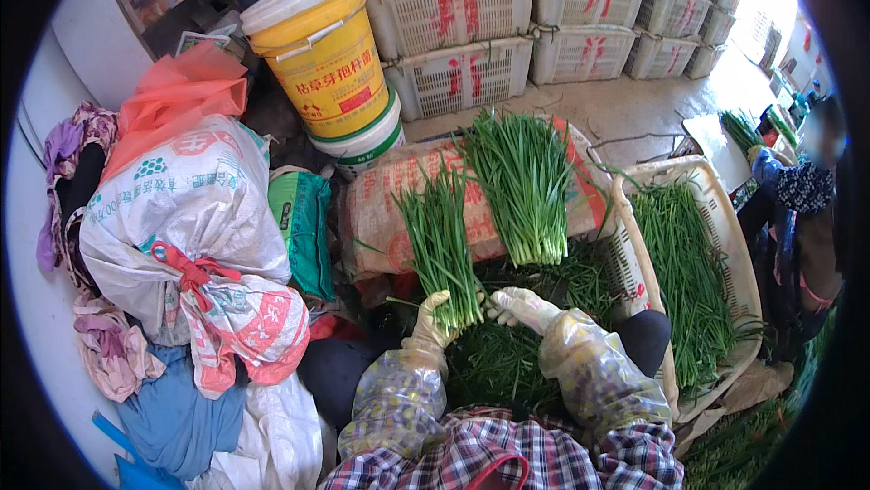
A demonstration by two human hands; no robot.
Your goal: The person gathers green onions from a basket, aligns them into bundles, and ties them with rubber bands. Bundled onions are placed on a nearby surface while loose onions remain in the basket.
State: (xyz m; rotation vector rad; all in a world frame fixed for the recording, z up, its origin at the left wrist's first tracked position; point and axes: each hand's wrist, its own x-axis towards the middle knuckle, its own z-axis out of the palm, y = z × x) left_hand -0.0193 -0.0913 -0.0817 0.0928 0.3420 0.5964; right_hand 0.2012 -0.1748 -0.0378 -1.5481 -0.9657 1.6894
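Observation:
My gloved left hand [433, 327] grips a bunch of long green leafy stalks, likely Chinese chives [438, 245], near their pale cut ends. Close to the right side of that bunch is my gloved right hand [523, 308], its fingers partly bent; whether it touches any stalks I cannot tell. Beyond my hands, a larger bunch of the same stalks [520, 184] lies on a filled woven sack [374, 218], pale ends toward me. Loose green leaves [503, 361] are heaped below, between my knees.
A plastic crate [744, 286] of green stalks stands at my right. Stacked crates [455, 7] line the back, beside a yellow bucket [316, 55] on a white one. At left are a tied white sack [183, 218] and cloths [180, 408]. Another person [805, 184] is at far right.

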